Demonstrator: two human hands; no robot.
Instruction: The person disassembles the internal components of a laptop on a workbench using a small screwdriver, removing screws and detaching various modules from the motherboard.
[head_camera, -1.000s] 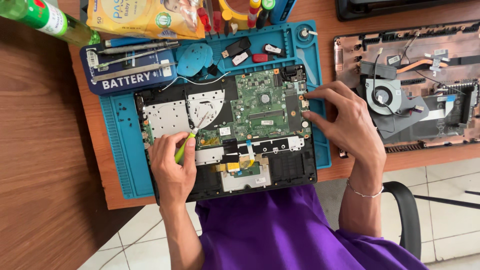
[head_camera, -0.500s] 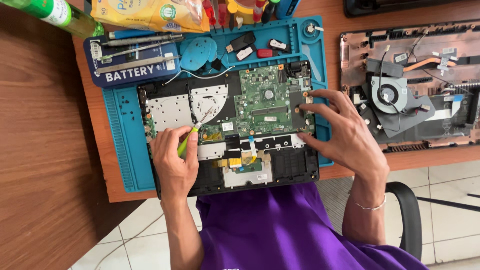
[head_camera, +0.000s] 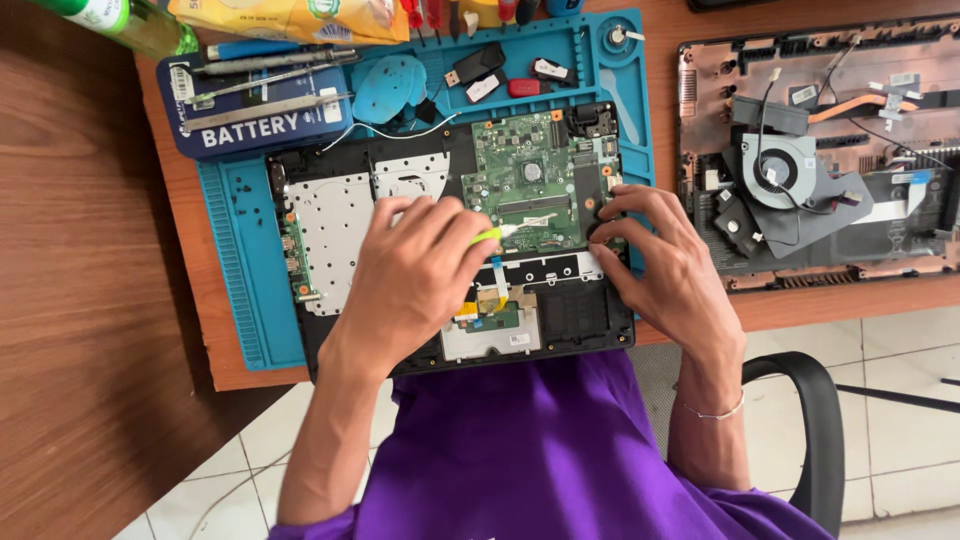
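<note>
An opened laptop base (head_camera: 345, 225) lies on a blue repair mat (head_camera: 240, 290), its green motherboard (head_camera: 525, 180) exposed at the upper right. My left hand (head_camera: 415, 275) grips a small yellow-green tool (head_camera: 487, 236), whose tip rests at the lower edge of the motherboard. My right hand (head_camera: 665, 265) presses its fingers on the motherboard's right edge, holding nothing.
A dark blue battery pack (head_camera: 260, 105) with metal tools on it lies at the mat's top left. Small parts sit in the mat's upper trays (head_camera: 500, 70). A second open laptop shell with a fan (head_camera: 780, 170) lies to the right. A green bottle (head_camera: 120, 20) stands at the top left, a chair arm (head_camera: 815, 420) is at the lower right.
My left hand has moved right across the laptop, carrying the yellow-green tool from the silver plate to the motherboard's lower edge. My right hand stays at the board's right edge.
</note>
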